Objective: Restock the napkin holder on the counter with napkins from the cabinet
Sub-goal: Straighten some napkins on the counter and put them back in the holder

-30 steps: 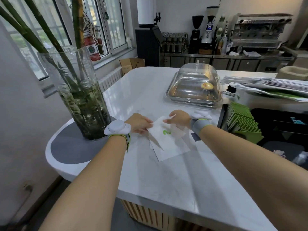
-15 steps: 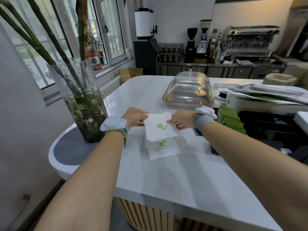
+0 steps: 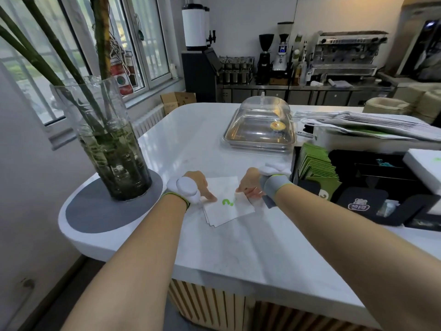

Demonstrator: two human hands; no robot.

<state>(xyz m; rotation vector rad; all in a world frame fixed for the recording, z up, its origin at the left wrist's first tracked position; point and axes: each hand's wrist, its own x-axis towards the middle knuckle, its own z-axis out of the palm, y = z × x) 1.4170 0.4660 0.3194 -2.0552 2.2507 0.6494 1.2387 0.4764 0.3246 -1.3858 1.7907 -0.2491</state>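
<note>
A small stack of white napkins (image 3: pixel 226 206) with a green mark lies flat on the white counter (image 3: pixel 238 254) in the head view. My left hand (image 3: pixel 200 185) rests on the stack's left edge, one finger pressing down near the green mark. My right hand (image 3: pixel 249 186) pinches the stack's right edge between thumb and fingers. Both wrists wear white bands. A black organiser (image 3: pixel 386 206) stands just right of my right hand, with green packets (image 3: pixel 317 166) in its left slot.
A tall glass vase (image 3: pixel 107 142) with green stems stands on a grey disc at the counter's left end. A clear domed tray (image 3: pixel 260 125) sits beyond the napkins. Stacked papers (image 3: pixel 372 127) lie at the right. Coffee machines line the back wall.
The napkin I held lifted between both hands now lies on top of the stack on the counter. Both hands have come down onto it.
</note>
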